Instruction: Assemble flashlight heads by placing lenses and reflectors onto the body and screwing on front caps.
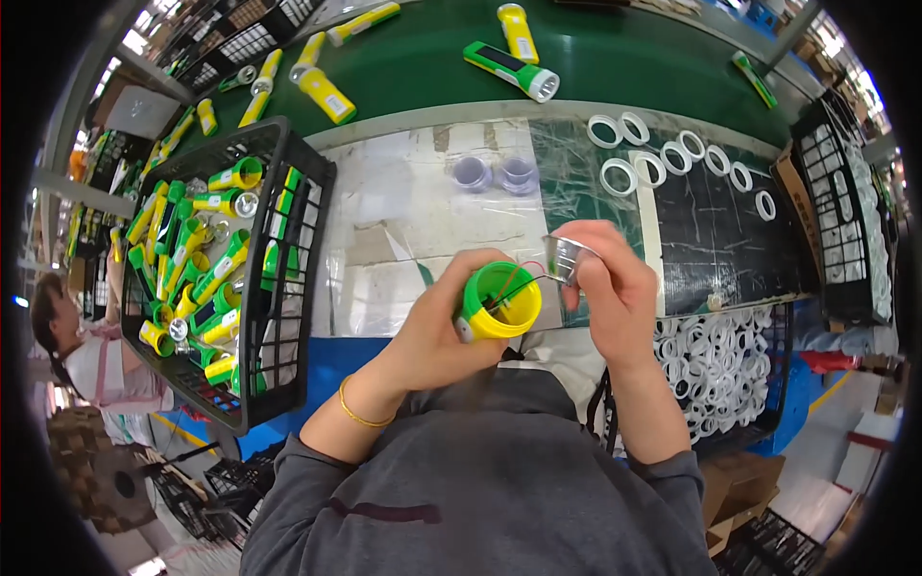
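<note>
My left hand [444,322] is wrapped round a yellow and green flashlight body [473,322], its open end tilted up toward me. Inside the rim, thin wires show, and a red and a black one run out to a shiny silver reflector [563,257]. That reflector is pinched in the fingers of my right hand [607,278], just right of the body and apart from it. Beyond my hands, two stacks of clear lens discs [493,176] lie on the worktable [384,182]. Several white rings [618,177] are spread at the table's far right.
A black crate [288,182] full of flashlight bodies stands at my left. At right, a bin of white rings [715,370] sits below the table edge, and another crate [845,211] stands beyond. Finished-looking flashlights [514,69] lie on the green belt [413,72]. Another person [96,355] is at far left.
</note>
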Motion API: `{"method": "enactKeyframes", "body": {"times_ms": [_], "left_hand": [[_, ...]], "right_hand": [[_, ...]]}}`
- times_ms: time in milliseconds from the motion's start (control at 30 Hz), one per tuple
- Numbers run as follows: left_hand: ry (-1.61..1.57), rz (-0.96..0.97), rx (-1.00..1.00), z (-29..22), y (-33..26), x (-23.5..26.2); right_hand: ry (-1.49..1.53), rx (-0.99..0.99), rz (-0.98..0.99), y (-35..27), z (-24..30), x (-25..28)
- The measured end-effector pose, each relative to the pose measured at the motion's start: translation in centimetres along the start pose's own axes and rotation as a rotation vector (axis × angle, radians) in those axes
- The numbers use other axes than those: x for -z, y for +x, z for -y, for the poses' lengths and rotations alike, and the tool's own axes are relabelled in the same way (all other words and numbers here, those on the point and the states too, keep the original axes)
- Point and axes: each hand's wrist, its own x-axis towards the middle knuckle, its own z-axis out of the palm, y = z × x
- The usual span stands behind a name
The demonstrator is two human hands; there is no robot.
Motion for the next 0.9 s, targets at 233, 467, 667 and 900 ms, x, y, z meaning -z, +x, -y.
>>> {"method": "enactKeyframes", "body": {"times_ms": [233,467,667,900], "left_hand": [[-0.143,0.016,-0.143,1.0,0.5,0.2],[-0.049,0.057,-0.358,2.6,0.2,1.3],[-0.115,0.036,-0.320,2.2,0.4,1.6],[-0.136,-0.013,-0.333,3.3,0.3,1.4]], "right_hand": [[-0.522,0.682,0.277,1.7,0.9,-0.9],[-0.602,0.667,0.382,1.4,1.0,-1.4],[-0.713,0.671,0.394,1.7,1.2,-1.5],[-0.632,0.594,0.459,2.0,0.9,-1.9]]}}
